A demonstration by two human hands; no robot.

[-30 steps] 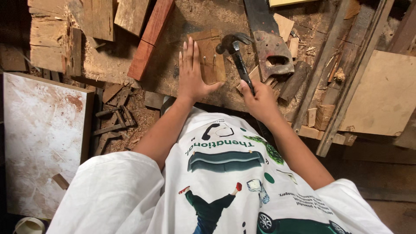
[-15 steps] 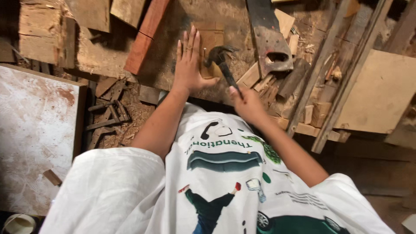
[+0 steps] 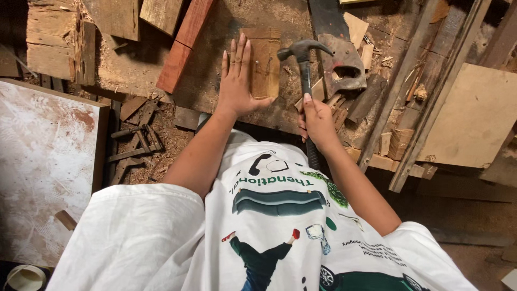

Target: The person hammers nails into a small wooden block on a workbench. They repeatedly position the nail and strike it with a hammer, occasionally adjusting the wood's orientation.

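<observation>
Left hand (image 3: 237, 86) lies flat, fingers spread, beside a small wooden block (image 3: 267, 67); right hand (image 3: 318, 123) grips a claw hammer (image 3: 303, 59) upright.

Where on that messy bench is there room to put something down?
One bare patch lies between the reddish wood strip and the left hand, which rests flat by a small wood block. The big pale board at the left is mostly open too. Right of the hammer in the right hand, the saw handle and offcuts crowd everything.

Hammer (image 3: 302, 59) right of block (image 3: 265, 62) (saw (image 3: 336, 51) beyond).
</observation>
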